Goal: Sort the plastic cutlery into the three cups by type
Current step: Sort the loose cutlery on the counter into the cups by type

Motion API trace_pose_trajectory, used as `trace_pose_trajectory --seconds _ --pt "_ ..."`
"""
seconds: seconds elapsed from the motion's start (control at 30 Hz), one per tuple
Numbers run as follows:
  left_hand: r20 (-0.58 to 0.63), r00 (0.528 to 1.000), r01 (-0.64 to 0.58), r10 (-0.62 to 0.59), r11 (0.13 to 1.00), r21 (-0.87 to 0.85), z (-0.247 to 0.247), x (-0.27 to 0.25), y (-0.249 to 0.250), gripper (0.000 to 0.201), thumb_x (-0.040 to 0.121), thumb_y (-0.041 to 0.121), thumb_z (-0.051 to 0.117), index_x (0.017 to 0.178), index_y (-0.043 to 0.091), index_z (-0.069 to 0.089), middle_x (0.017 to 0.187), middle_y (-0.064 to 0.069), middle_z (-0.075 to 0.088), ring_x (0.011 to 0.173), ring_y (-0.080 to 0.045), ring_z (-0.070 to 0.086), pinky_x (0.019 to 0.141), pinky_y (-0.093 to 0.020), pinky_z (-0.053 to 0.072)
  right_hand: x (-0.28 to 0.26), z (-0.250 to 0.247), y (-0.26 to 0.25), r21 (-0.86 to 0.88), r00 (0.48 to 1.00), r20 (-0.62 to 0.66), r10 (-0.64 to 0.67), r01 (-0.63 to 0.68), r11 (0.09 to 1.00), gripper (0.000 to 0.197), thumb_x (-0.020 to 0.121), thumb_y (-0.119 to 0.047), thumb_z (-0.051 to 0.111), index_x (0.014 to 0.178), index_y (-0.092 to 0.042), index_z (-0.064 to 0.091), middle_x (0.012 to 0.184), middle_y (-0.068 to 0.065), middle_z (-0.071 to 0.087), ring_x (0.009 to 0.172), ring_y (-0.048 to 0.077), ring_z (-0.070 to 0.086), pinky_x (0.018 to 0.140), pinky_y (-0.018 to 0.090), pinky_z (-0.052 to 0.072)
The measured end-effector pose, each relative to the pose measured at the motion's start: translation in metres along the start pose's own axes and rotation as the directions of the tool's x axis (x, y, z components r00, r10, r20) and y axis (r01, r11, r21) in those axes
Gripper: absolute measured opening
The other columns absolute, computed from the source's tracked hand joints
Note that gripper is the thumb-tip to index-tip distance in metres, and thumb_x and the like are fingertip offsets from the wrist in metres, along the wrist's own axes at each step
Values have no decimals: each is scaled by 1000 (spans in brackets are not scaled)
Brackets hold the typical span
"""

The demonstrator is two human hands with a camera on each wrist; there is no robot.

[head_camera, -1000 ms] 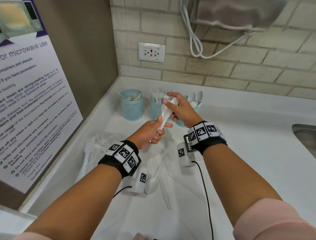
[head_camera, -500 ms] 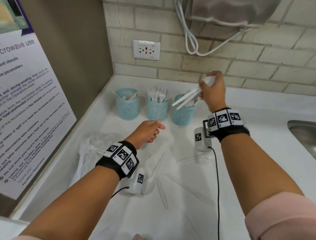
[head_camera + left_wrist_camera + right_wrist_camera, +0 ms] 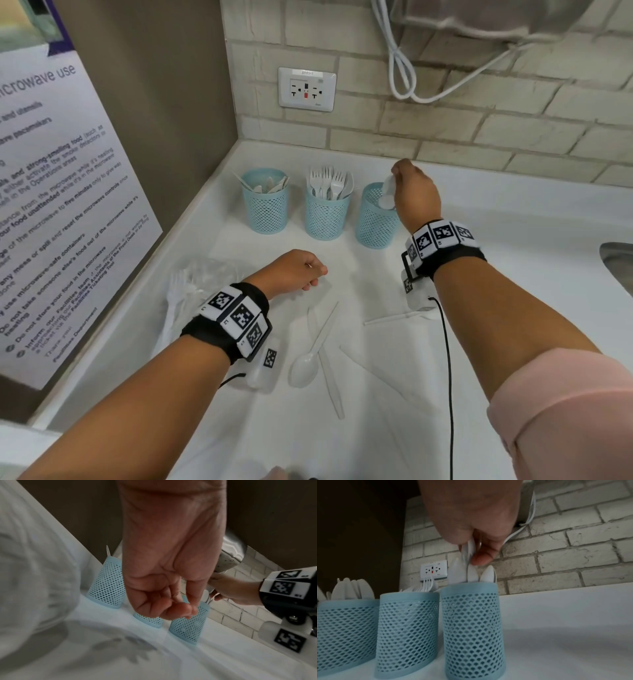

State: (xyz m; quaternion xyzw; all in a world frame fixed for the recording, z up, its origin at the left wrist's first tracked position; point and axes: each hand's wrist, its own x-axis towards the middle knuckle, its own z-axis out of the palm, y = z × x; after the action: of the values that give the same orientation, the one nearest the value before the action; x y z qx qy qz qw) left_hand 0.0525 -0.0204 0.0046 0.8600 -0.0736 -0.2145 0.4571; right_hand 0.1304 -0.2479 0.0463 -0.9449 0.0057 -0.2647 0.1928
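Note:
Three blue mesh cups stand in a row by the back wall: the left cup (image 3: 267, 205) with knives, the middle cup (image 3: 327, 212) with forks, the right cup (image 3: 373, 219) with spoons. My right hand (image 3: 412, 192) is directly above the right cup (image 3: 471, 615) and pinches a small bunch of white spoons (image 3: 469, 550) whose handles reach down into it. My left hand (image 3: 294, 270) hovers over the counter in front of the cups, fingers (image 3: 173, 608) loosely curled, holding nothing. A loose spoon (image 3: 303, 368) and white knives (image 3: 330, 373) lie on the counter near my left wrist.
A clear bag with white forks (image 3: 191, 294) lies at the left by the wall poster (image 3: 58, 212). A steel sink (image 3: 620, 267) cuts in at the right edge. A socket (image 3: 306, 89) and a looped white cable (image 3: 400, 68) are on the brick wall.
My right hand took the spoons from my left hand, lifted them to the right, then lowered them into the right cup. My left hand let go and stayed over the counter.

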Motion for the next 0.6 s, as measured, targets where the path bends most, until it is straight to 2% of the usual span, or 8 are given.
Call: trace_pose_trajectory --seconds 0.17,0.27,0.37,0.43,0.47,0.53,0.57,0.6 --pt "22 1000 1 -2 998 62 2 0 -9 16 91 23 57 98 8 63 78 1 60 75 -14 54 73 -22 44 -2 4 2 -218 969 238 62 -9 976 40 101 -31 25 125 -13 52 115 21 57 115 37 40 91 41 34" --pt "36 999 1 -11 964 267 5 -2 -9 27 88 30 62 102 8 64 100 -1 62 91 -14 54 79 -21 40 1 -8 -4 -158 995 96 13 2 987 36 99 -30 36 124 -14 56 124 14 56 118 34 40 91 39 34" --pt "87 991 34 -98 834 551 12 -10 -5 37 88 42 59 91 5 61 97 -8 61 95 -23 55 76 -24 37 -9 -26 -15 75 994 -44 -97 100 992 24 91 -18 49 105 -8 65 102 12 65 94 26 56 75 32 42" --pt "84 987 48 -135 755 655 19 -16 -3 47 87 50 56 98 4 57 103 -11 60 94 -24 55 76 -26 39 -22 -39 -23 134 966 233 -115 85 987 17 88 -14 55 96 -7 68 86 6 67 81 19 58 68 24 43" --pt "76 987 54 -144 729 682 24 -20 -2 52 85 53 57 104 4 55 104 -9 60 95 -24 55 77 -27 40 -29 -43 -24 76 889 450 -87 58 995 14 87 -15 59 95 -8 68 81 1 65 79 16 56 66 19 41" --pt "80 983 55 -165 682 729 33 -28 -1 58 80 60 59 102 6 56 90 -3 59 90 -23 56 76 -29 42 -44 -49 -22 -118 612 788 65 46 992 18 82 -24 69 99 -18 67 81 -7 61 82 13 56 66 18 41" --pt "86 980 58 -181 667 743 37 -31 -1 57 77 63 61 94 9 56 79 0 56 83 -22 55 74 -29 43 -52 -48 -18 -214 497 854 152 70 974 26 78 -31 74 102 -23 65 85 -9 61 85 13 56 69 22 41" --pt "89 976 65 -198 659 749 41 -33 -2 56 73 66 63 86 12 53 72 2 52 78 -21 54 73 -28 44 -60 -46 -12 -285 441 870 220 86 955 34 72 -35 77 102 -27 64 90 -11 61 88 12 56 70 24 42"
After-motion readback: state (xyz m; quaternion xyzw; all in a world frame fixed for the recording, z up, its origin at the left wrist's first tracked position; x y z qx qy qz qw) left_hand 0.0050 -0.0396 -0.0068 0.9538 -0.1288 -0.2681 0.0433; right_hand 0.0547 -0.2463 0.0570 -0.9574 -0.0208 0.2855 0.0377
